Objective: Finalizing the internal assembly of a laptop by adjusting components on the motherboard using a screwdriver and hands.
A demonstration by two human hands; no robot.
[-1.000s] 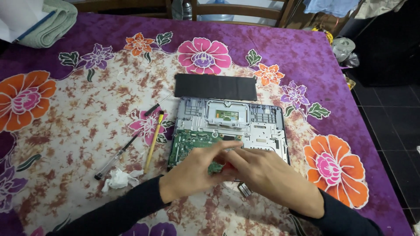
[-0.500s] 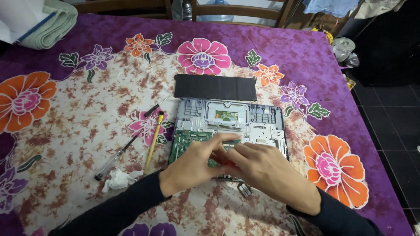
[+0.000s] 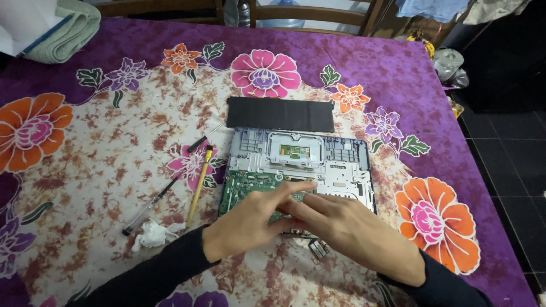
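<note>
The opened laptop base lay on the flowered surface with its black battery already out beside it, while the left hand and right hand, fingers loosely spread and gripping nothing visible, met over the green board, not yet removed.

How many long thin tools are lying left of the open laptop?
2. A yellow-handled tool lies just beside the open laptop; a clear-handled screwdriver lies further left, its handle end near the crumpled tissue. Others could be hidden under the hands.
</note>
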